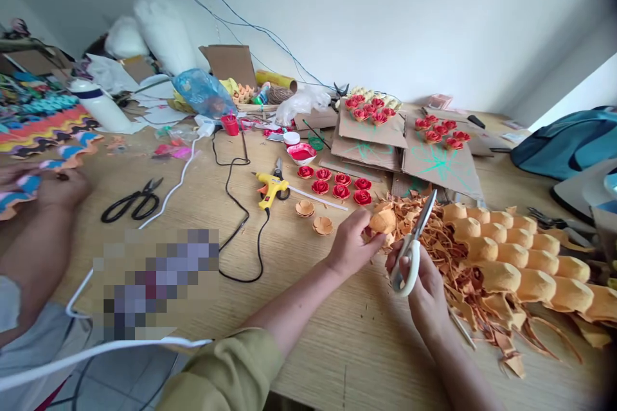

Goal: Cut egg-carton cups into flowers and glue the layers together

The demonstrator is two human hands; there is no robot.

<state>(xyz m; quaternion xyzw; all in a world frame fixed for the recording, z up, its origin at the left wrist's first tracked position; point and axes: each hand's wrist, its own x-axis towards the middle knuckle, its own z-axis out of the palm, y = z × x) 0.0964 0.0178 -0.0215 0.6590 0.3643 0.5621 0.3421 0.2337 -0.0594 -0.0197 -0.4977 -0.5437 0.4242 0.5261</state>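
An orange egg-carton cup [383, 221] is pinched in the fingers of my left hand [353, 239]. My right hand [427, 286] grips white-handled scissors [415, 250], their blades pointing up and away, just right of the cup. Beyond and right of the scissors lies a pile of orange carton scraps [453, 270], beside an orange egg carton [520, 257]. Two plain carton flowers [322, 225] rest left of my left hand. Behind them sit several red-painted flowers [342, 191] in rows.
A yellow glue gun [270, 189] with a black cord and black-handled scissors [132, 202] lie leftward. Cardboard pieces [443, 167] hold red flowers at the back, near a bowl of red paint [301, 153]. Another person's hand [62, 189] works at the far left.
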